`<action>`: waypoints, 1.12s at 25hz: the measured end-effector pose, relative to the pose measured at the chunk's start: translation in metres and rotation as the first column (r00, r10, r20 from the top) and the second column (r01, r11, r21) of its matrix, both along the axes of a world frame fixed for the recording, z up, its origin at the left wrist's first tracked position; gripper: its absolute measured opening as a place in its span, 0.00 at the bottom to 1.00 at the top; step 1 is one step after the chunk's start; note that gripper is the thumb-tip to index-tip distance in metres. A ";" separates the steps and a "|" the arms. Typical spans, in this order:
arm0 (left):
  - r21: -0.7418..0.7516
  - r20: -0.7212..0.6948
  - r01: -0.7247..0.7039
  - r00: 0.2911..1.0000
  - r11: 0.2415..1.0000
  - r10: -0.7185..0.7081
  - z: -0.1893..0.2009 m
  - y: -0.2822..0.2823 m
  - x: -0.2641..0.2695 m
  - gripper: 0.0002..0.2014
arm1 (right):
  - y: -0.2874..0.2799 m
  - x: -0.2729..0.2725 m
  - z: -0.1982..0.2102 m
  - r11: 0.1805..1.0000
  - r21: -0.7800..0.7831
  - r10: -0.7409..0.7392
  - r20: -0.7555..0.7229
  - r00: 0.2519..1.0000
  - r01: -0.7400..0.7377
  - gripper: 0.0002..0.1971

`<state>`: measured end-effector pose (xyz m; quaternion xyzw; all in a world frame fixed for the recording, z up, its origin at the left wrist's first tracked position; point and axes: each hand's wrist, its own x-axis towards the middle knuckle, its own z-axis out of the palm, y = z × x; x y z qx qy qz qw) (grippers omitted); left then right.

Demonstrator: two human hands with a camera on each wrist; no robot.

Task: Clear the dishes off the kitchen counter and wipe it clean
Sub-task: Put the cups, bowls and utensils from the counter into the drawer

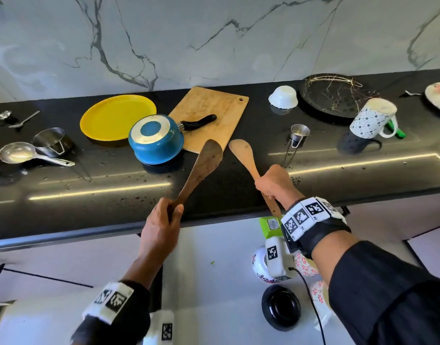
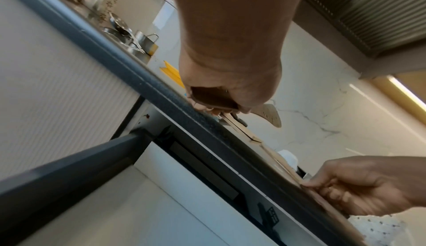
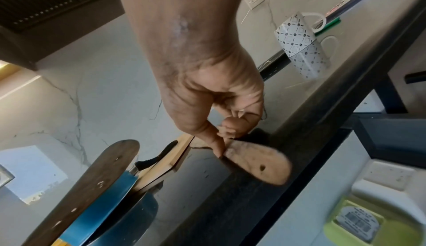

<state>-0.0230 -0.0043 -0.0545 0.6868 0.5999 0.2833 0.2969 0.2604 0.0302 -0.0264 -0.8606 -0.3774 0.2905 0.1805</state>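
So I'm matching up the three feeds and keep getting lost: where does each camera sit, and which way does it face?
Head: on the head, looking down at the black counter; both forearms show, left hand holding the dark spatula, right hand the light wooden spoon.
Left wrist: below the counter edge, looking up along the left hand.
Right wrist: looking along the right hand over the counter.
Shared: head and right wrist both show the blue saucepan and patterned mug.

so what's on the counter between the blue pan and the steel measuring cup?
In the head view, the corner of the cutting board lies between the blue pan and the steel cup; the two wooden spatulas' blades hover over that stretch.
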 end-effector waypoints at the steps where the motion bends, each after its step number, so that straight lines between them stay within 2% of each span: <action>1: 0.007 0.066 -0.011 0.998 1.000 0.010 -0.001 -0.017 -0.001 0.08 | -0.006 0.000 0.002 1.000 -0.016 0.011 -0.016 1.000 -0.012 0.09; 5: 0.033 0.199 0.046 0.979 0.998 -0.051 0.002 -0.087 -0.008 0.08 | -0.034 -0.010 0.013 0.996 -0.006 0.090 -0.061 0.994 -0.090 0.08; 7: 0.014 0.241 0.100 0.965 0.995 -0.101 0.006 -0.117 -0.014 0.09 | -0.062 -0.020 0.016 0.989 0.042 0.150 -0.184 0.971 -0.144 0.08; 9: -0.044 0.258 0.115 0.961 0.992 -0.100 0.001 -0.138 -0.026 0.09 | -0.103 -0.032 0.017 0.974 0.067 0.225 -0.376 0.899 -0.215 0.09; 12: -0.165 0.275 0.156 0.956 0.974 -0.107 -0.010 -0.164 -0.053 0.12 | -0.162 -0.039 0.017 0.925 0.048 0.327 -0.604 0.727 -0.376 0.08; 15: -0.322 0.302 0.331 0.924 0.887 -0.235 -0.015 -0.184 -0.080 0.10 | -0.193 -0.043 0.005 0.828 -0.067 0.347 -0.718 0.603 -0.556 0.06; 17: -0.434 0.284 0.344 0.929 0.833 -0.236 -0.023 -0.189 -0.095 0.08 | -0.199 -0.048 -0.012 0.723 -0.161 0.369 -0.732 0.573 -0.672 0.08; 19: -0.522 0.249 0.260 0.957 0.812 -0.147 -0.033 -0.186 -0.102 0.10 | -0.194 -0.056 -0.036 0.693 -0.212 0.376 -0.709 0.596 -0.689 0.08; 21: -0.614 0.184 0.089 0.982 0.785 0.033 -0.047 -0.180 -0.095 0.10 | -0.182 -0.065 -0.065 0.771 -0.221 0.338 -0.651 0.679 -0.597 0.08; 24: -0.667 0.116 -0.133 0.953 0.733 0.279 -0.067 -0.167 -0.071 0.04 | -0.166 -0.088 -0.102 0.884 -0.186 0.249 -0.590 0.768 -0.429 0.08; 26: -0.665 0.090 -0.203 0.934 0.718 0.347 -0.083 -0.157 -0.060 0.03 | -0.159 -0.106 -0.123 0.918 -0.171 0.203 -0.571 0.795 -0.358 0.09; 28: -0.660 0.043 -0.217 0.945 0.719 0.325 -0.098 -0.152 -0.053 0.04 | -0.155 -0.121 -0.137 0.935 -0.168 0.178 -0.540 0.823 -0.313 0.11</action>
